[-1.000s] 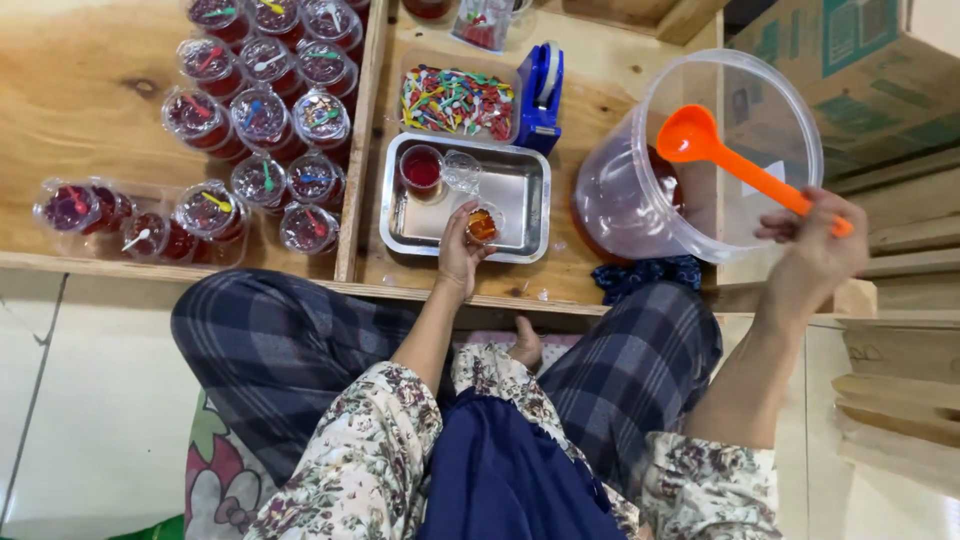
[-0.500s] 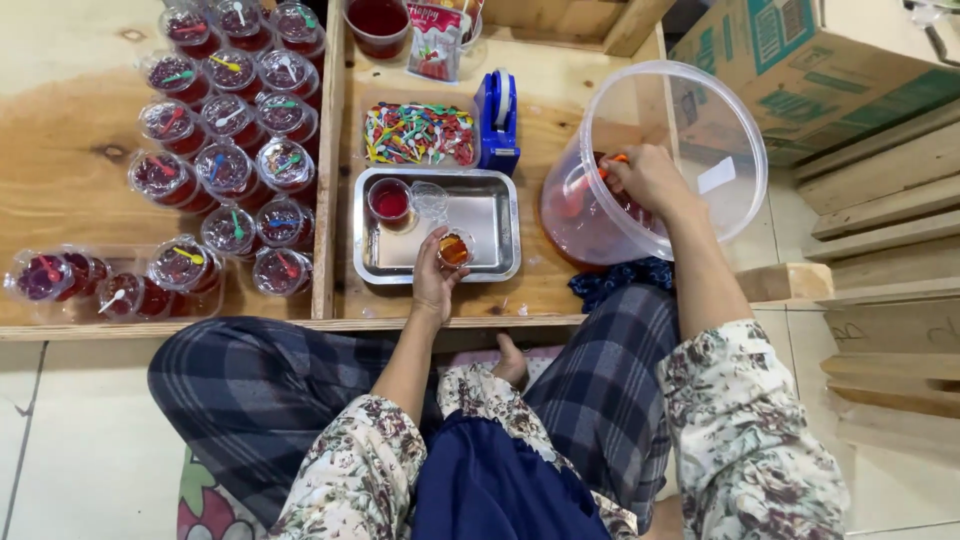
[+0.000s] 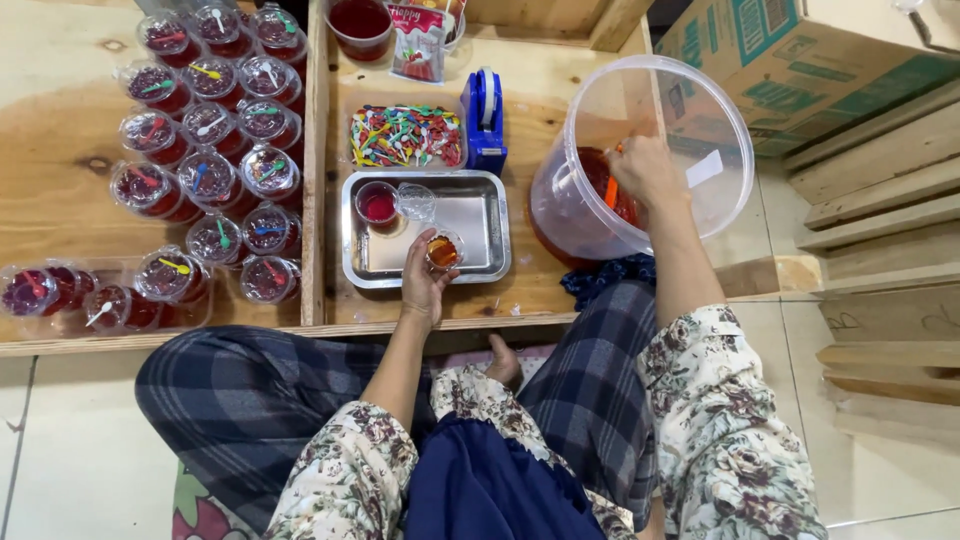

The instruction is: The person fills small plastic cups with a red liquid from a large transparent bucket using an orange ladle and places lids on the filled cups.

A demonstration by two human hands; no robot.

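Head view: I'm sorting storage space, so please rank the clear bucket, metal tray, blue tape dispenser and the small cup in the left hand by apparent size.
1. clear bucket
2. metal tray
3. blue tape dispenser
4. small cup, held in the left hand

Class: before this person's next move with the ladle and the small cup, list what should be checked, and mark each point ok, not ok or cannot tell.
1. Left hand grips the small clear plastic cup upright: ok.
2. Cup sits over the shiny metal tray, so drips are caught: ok.
3. Right hand holds the orange plastic ladle inside the big clear plastic bucket: ok.
4. Ladle bowl is filled with red liquid: cannot tell.
5. Room left in the cup: cannot tell.
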